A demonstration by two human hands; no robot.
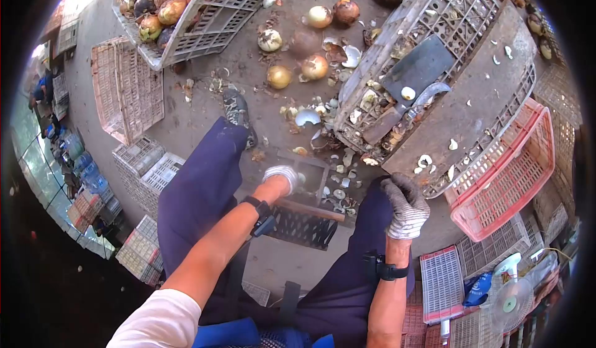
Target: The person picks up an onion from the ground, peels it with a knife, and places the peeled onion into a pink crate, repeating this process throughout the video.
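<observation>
My left hand (282, 179), in a white glove, reaches down between my knees beside a small low frame with a wooden bar (310, 210). Its fingers are blurred and mostly hidden; a pale piece lies close by. Near my right knee is my right hand (406, 206), in a grey-and-white striped glove, its fingers curled together; anything inside is hidden. Ahead on the floor lie several onions (315, 67), some pale and peeled-looking, one smeared by motion. A cleaver (419, 68) and a curved-ended tool (429, 93) rest on an upturned crate (372, 68).
A tipped crate (205, 22) of onions stands at upper left. Onion skins and scraps (308, 117) litter the floor. A board (478, 87) with scraps lies on the right. Beyond it are a red crate (506, 168), stacked crates (442, 283) and a fan (511, 303).
</observation>
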